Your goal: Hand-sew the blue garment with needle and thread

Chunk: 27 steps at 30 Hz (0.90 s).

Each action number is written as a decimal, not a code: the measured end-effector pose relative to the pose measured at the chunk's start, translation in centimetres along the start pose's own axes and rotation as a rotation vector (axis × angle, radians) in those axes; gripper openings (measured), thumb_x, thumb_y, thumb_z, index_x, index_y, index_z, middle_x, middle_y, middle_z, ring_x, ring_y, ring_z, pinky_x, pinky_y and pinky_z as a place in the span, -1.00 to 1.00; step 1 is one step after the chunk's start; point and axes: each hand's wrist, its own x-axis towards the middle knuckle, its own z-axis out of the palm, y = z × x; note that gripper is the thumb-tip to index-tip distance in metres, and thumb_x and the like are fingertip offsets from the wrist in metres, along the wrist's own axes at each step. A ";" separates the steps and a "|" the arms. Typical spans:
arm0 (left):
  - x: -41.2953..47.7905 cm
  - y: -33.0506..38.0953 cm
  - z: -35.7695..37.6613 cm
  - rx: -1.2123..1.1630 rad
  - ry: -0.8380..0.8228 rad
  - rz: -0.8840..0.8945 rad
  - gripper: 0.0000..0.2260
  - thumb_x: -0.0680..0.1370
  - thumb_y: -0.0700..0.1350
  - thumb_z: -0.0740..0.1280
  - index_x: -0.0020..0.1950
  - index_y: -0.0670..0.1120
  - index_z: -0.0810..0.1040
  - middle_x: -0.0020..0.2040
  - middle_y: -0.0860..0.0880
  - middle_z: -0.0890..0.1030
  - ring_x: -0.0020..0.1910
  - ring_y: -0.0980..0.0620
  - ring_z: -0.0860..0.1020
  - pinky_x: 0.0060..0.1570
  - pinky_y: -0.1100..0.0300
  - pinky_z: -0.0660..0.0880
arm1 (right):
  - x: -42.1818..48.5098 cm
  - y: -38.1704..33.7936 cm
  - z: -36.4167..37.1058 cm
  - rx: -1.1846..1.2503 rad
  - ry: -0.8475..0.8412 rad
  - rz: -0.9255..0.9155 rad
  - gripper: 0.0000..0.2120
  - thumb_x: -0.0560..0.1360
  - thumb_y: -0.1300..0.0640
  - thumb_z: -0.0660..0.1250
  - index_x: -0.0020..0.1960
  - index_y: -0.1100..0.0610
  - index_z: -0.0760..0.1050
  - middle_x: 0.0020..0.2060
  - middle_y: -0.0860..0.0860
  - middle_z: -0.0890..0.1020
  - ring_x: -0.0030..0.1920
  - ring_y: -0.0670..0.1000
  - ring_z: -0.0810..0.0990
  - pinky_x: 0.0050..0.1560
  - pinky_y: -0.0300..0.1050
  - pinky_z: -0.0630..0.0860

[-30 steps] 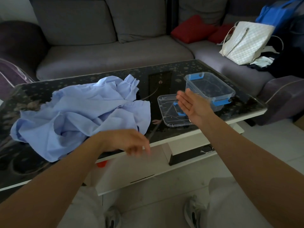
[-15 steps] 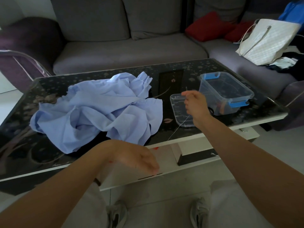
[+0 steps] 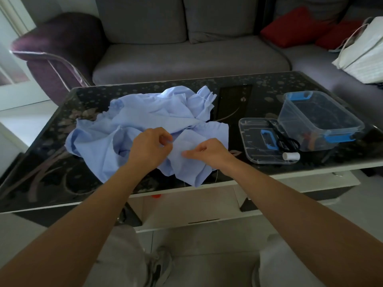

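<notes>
Head view: left hand (image 3: pixel 152 150) and right hand (image 3: pixel 209 151) pinch a crumpled blue garment (image 3: pixel 145 117) on a dark glass surface (image 3: pixel 232 100).
Left fingers (image 3: pixel 165 139) curl round a fold of cloth; right fingers (image 3: pixel 189 153) meet tip to tip against it, any needle too small to make out, a thin thread (image 3: pixel 216 175) hanging under that wrist. The garment lies heaped near the middle. To its right sit a clear lid (image 3: pixel 255 129) carrying scissors (image 3: pixel 288 141) and a white spool (image 3: pixel 291 156), then a clear box (image 3: pixel 319 119).
</notes>
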 end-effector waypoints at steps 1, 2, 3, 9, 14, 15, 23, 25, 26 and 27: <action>0.0 -0.2 0.0 -0.003 -0.015 -0.010 -0.89 0.55 -0.14 0.35 0.06 -0.07 0.61 -0.10 0.05 0.61 -0.12 0.04 0.54 -0.09 0.22 0.41 | 0.5 0.1 0.6 -0.011 0.015 -0.021 -0.52 0.39 -0.01 0.53 -0.48 0.15 0.33 -0.50 0.06 0.34 -0.39 -0.03 0.35 -0.31 -0.20 0.26; 0.0 -0.3 -0.1 -0.009 -0.027 -0.012 -0.89 0.56 -0.13 0.35 0.05 -0.07 0.61 -0.11 0.06 0.59 -0.12 0.05 0.53 -0.09 0.23 0.40 | 0.9 0.3 1.0 -0.018 0.023 -0.040 -0.56 0.40 0.02 0.53 -0.48 0.16 0.38 -0.50 0.06 0.40 -0.39 -0.03 0.38 -0.28 -0.19 0.30; 0.0 -0.4 -0.1 -0.015 -0.039 -0.014 -0.89 0.56 -0.13 0.34 0.05 -0.07 0.61 -0.12 0.06 0.59 -0.13 0.06 0.52 -0.09 0.23 0.39 | 1.3 0.4 1.3 -0.018 0.019 -0.065 -0.64 0.41 0.06 0.52 -0.42 0.23 0.50 -0.44 0.13 0.51 -0.33 -0.02 0.45 -0.23 -0.17 0.35; 0.4 -1.0 -0.2 -0.037 -0.085 -0.057 -0.91 0.55 -0.13 0.34 0.00 -0.08 0.62 -0.14 0.04 0.60 -0.12 0.04 0.53 -0.08 0.20 0.43 | 0.6 -0.4 -0.7 -0.130 -0.302 -0.038 -0.77 0.45 0.14 0.46 -0.36 0.15 0.55 -0.50 -0.10 0.43 -0.41 -0.08 0.34 -0.45 -0.31 0.26; 0.2 -1.1 -0.2 -0.036 -0.120 -0.052 -0.90 0.55 -0.13 0.34 0.01 -0.09 0.63 -0.11 0.02 0.61 -0.08 0.02 0.55 -0.04 0.17 0.46 | -2.4 -0.9 -4.0 -0.551 -0.897 0.163 -0.92 0.45 0.11 0.48 -0.19 -0.05 0.69 -0.43 -0.04 0.40 -0.38 -0.06 0.23 -0.38 -0.24 0.17; 0.2 -1.1 -0.3 -0.035 -0.126 -0.055 -0.90 0.56 -0.13 0.34 0.00 -0.09 0.63 -0.11 0.02 0.61 -0.08 0.02 0.55 -0.03 0.16 0.47 | -2.7 -0.9 -4.5 -0.649 -0.925 0.174 -0.91 0.46 0.12 0.47 -0.10 -0.07 0.68 -0.45 -0.07 0.38 -0.41 -0.10 0.24 -0.38 -0.25 0.18; 0.2 -1.0 0.1 -0.038 -0.120 -0.035 -0.88 0.57 -0.11 0.34 0.04 -0.09 0.63 -0.04 0.00 0.62 -0.08 0.03 0.53 -0.01 0.16 0.45 | -2.2 0.8 -7.8 -0.421 -0.127 0.106 -0.74 0.50 0.00 0.41 -0.24 0.16 0.58 -0.26 0.04 0.59 -0.20 -0.02 0.51 -0.11 -0.17 0.43; 0.5 -1.0 0.5 -0.048 -0.117 -0.016 -0.87 0.56 -0.10 0.36 0.07 -0.08 0.62 0.02 -0.03 0.62 -0.05 0.02 0.54 -0.03 0.18 0.43 | -1.4 1.3 -7.2 -0.352 -0.028 0.038 -0.81 0.46 0.04 0.46 -0.03 0.15 0.64 -0.01 0.04 0.62 0.04 0.01 0.55 0.07 -0.13 0.47; 0.6 -0.9 0.6 -0.064 -0.115 -0.009 -0.85 0.55 -0.09 0.37 0.10 -0.08 0.61 0.04 -0.04 0.60 -0.02 -0.01 0.55 -0.03 0.17 0.42 | -1.1 1.6 -6.7 -0.307 -0.016 0.029 -0.75 0.45 0.04 0.47 0.06 0.14 0.62 0.08 0.02 0.59 0.13 0.01 0.53 0.13 -0.11 0.46; 0.7 -0.8 0.8 -0.081 -0.112 0.001 -0.82 0.55 -0.09 0.38 0.13 -0.08 0.60 0.07 -0.06 0.58 0.02 -0.04 0.56 -0.01 0.16 0.43 | -0.6 1.7 -6.1 -0.259 0.001 0.028 -0.72 0.45 0.02 0.48 0.09 0.14 0.62 0.11 0.01 0.57 0.16 0.01 0.51 0.13 -0.11 0.45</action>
